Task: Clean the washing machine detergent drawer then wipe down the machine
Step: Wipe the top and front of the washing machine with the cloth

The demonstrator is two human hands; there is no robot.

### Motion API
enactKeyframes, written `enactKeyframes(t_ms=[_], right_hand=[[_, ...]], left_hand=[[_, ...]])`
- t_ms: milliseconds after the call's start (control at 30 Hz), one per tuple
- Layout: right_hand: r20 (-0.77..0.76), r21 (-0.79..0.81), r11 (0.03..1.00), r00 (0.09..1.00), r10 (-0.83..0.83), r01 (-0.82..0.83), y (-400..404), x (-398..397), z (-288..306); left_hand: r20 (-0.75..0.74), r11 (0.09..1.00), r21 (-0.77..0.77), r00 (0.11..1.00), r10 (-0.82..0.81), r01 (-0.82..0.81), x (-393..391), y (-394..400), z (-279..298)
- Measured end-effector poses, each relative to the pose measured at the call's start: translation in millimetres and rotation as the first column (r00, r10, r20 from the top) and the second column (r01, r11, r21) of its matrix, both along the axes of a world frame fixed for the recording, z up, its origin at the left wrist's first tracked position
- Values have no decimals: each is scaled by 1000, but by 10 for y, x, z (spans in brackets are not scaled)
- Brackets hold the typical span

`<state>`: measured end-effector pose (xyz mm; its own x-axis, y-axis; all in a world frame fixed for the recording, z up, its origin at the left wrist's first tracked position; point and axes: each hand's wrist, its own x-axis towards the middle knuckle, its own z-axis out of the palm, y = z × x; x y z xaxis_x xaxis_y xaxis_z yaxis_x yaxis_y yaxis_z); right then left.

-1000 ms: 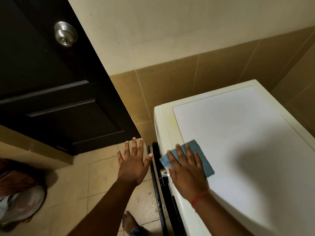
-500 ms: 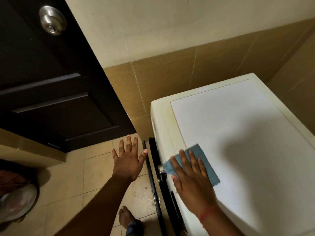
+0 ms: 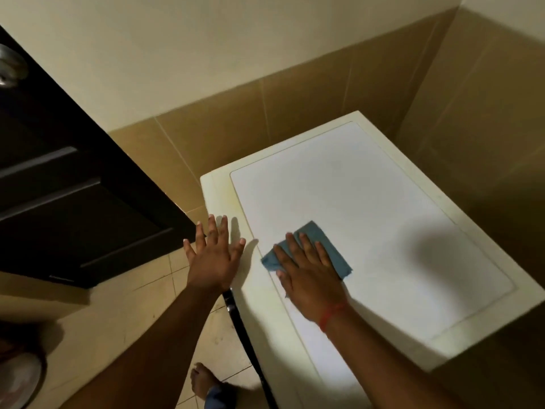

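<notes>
Now our right hand, fingers flat, has slid the cloth inward onto the machine top; left hand spread; wiping progresses.

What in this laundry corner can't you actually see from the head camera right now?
- Detergent drawer: not visible; the camera looks down on the washing machine top, so its front face is hidden.
- Blue cloth: partly covered by the right hand pressing on it.
- Door knob: cut off by the left edge.
- Left hand: whether it touches the machine's edge is unclear.
</notes>
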<state>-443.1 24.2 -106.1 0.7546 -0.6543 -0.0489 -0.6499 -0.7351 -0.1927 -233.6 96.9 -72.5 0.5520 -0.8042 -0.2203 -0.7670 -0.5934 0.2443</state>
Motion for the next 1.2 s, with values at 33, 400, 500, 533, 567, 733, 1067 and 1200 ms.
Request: enactKeyframes(t_ms=[33,400,500,533,567,733,1067,1200], right_hand=[[-4,1,1000,1000,27,-27,69,-180,5],[-66,-54,992,991,-113,110,-1070,-1021,-36],[-62,-50,986,985,158,-162,-797,-1313,-31],[-64,-63,973,974,218,-222,-876,-1403,-28],[-60,-87,970,973,222,-226,-1022,-1457,-27],[-68,-123,980,983,-169,159,-1502,-1423,-66],[-192,-119,960,943,-272,253,-2369,-1572,59],[-152,-124,944,935,-322,305,-2184,-1600,51]], left_hand=[[4,1000,1,1000,-5,5,-91,-36,21],[74,999,28,996,41,-43,-907,-80,184],[84,998,35,996,43,-46,-1004,-62,230],[89,998,43,995,42,-46,-1005,-50,234],[93,998,49,995,46,-51,-993,-44,238],[98,995,63,992,74,-81,-933,-44,222],[108,998,55,994,19,-25,-968,-45,142],[108,997,69,994,27,-34,-941,18,130]])
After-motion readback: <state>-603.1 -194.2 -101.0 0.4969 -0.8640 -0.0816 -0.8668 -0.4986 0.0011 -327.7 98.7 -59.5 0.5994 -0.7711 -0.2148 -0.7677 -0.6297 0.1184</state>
